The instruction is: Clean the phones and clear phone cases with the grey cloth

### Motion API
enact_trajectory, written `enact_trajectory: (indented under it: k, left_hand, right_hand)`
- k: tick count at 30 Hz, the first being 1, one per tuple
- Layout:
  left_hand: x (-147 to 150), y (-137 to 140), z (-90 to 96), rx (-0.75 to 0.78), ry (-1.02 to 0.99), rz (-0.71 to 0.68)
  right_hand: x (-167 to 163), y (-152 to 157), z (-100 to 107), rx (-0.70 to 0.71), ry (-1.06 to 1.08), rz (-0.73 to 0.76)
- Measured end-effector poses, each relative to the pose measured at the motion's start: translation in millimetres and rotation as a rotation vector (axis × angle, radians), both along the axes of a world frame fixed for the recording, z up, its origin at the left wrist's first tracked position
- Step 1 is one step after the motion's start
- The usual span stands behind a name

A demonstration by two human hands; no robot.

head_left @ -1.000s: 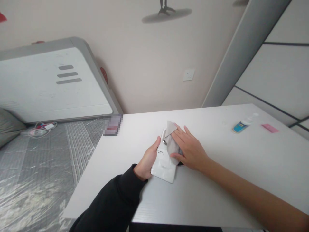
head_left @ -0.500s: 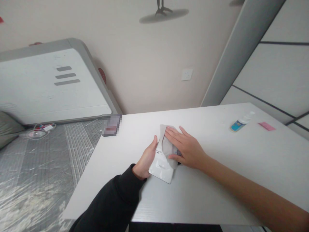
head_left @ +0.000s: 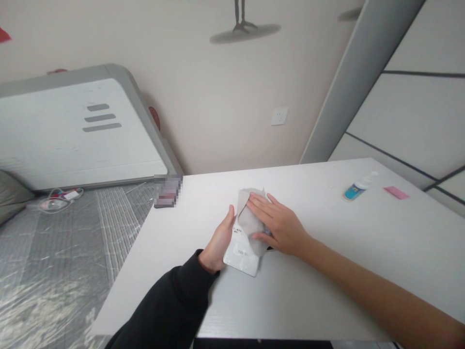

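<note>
My left hand (head_left: 220, 242) holds a flat white rectangular thing (head_left: 241, 259) by its left edge, thumb up along the side. It has rounded corners and small dark print; I cannot make out its kind. A thin grey cloth (head_left: 250, 224) covers its upper part. My right hand (head_left: 281, 225) presses the cloth against it, fingers stretched over the fabric and thumb lower down at the cloth's edge. Under the right palm a small dark edge (head_left: 270, 248) shows, mostly hidden.
On the white table (head_left: 308, 300), a clear bottle with a blue label (head_left: 354, 191) lies at the right, beside a pink slip (head_left: 396, 192). A blurred-out dark object (head_left: 168, 190) lies at the far left corner. Behind are the wall and a socket (head_left: 279, 116).
The view has tilted slightly. The cloth's upper edge has shifted a little up and left over the white thing. Both hands keep nearly the same hold.
</note>
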State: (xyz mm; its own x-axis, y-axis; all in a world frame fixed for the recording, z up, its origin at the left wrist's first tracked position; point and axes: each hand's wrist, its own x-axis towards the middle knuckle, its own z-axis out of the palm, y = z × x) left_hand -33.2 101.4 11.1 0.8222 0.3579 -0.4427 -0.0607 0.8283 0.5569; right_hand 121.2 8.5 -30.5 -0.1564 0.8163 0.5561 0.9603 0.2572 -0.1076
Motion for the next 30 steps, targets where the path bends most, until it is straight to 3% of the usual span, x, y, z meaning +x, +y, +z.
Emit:
enact_trajectory:
  k: [7, 14, 21, 27, 30]
  left_hand:
    - [-6.1, 6.7, -0.5, -0.079, 0.053, -0.009]
    - [-0.9, -2.0, 2.7, -0.037, -0.072, 0.008]
    - [-5.1, 7.0, 3.4, -0.087, -0.087, 0.049]
    - [-6.6, 4.8, 3.6, -0.004, -0.097, -0.009]
    - [-5.6, 1.5, -2.8, -0.033, -0.113, -0.093]
  right_hand:
    - [-20.1, -4.3, 1.0, -0.016, -0.043, 0.226]
    - [0.1, -2.0, 3.5, 0.036, 0.009, -0.046]
    - [-22.5, -6.8, 0.7, 0.083, -0.103, 0.18]
    - [-2.7, -1.2, 2.3, 0.087, -0.032, -0.099]
    - [-2.2, -0.7, -0.8, 0.112, 0.01, -0.092]
